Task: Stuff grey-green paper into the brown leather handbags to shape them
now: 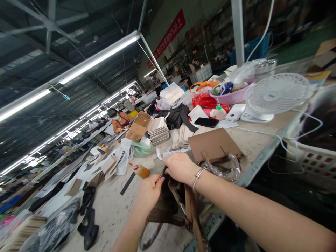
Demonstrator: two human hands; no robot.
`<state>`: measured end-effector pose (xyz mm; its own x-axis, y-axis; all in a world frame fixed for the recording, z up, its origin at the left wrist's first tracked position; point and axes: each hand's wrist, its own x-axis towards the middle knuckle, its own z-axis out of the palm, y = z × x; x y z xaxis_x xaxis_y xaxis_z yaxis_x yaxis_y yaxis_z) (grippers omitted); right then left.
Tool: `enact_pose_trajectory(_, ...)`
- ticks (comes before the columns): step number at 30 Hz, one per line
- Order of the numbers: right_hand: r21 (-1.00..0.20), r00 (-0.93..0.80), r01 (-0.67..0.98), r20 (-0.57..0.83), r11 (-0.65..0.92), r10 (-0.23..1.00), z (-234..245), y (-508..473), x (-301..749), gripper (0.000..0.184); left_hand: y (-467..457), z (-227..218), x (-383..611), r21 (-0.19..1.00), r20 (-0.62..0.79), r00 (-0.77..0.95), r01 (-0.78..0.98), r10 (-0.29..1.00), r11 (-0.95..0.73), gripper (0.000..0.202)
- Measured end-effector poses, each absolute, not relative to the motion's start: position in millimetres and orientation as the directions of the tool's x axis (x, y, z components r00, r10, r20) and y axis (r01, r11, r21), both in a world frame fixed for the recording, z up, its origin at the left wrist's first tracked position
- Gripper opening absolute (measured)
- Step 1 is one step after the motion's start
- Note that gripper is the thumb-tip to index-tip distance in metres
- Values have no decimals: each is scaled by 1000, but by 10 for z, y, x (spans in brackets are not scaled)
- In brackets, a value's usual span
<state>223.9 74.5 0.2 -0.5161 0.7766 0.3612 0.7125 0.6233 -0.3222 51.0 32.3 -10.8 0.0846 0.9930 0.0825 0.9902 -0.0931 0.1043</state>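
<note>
A dark brown handbag (168, 204) lies tilted at the near edge of the worktable, its straps hanging toward me. My left hand (148, 192) pinches the bag's upper edge between thumb and fingers. Close beside it, my right hand (181, 168), with a bracelet at the wrist, is closed on the same edge. Its fingertips are partly hidden. Just beyond my left hand lies a bottle of amber liquid (141, 171) with a red cap. A second brown bag (215, 145) with plastic-wrapped handles rests to the right of my hands.
On the worktable (115, 213) are black straps (88, 217), a stack of pale panels (158, 131), a cardboard box (138, 126) and a phone (206, 121). A white fan (278, 93) stands at the right, its cable trailing over the edge. A co-worker (119, 120) sits farther along.
</note>
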Motion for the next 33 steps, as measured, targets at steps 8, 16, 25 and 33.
enact_pose_trajectory(8,-373,-460,726,361,578,811,-20,791,2207,15,345,-8,577,98,41,106,989,994,-109,24)
enact_pose_trajectory(16,-488,-475,583,443,649,760,-118,871,2288,15,402,-60,613,37,121,121,991,985,-126,24)
enact_pose_trajectory(25,-692,-262,407,536,596,802,-274,15,2672,69,457,-52,624,60,112,106,992,988,-114,38)
enact_pose_trajectory(33,-498,-387,602,502,624,773,-1023,-434,2262,106,528,3,702,-172,76,81,983,994,-67,25)
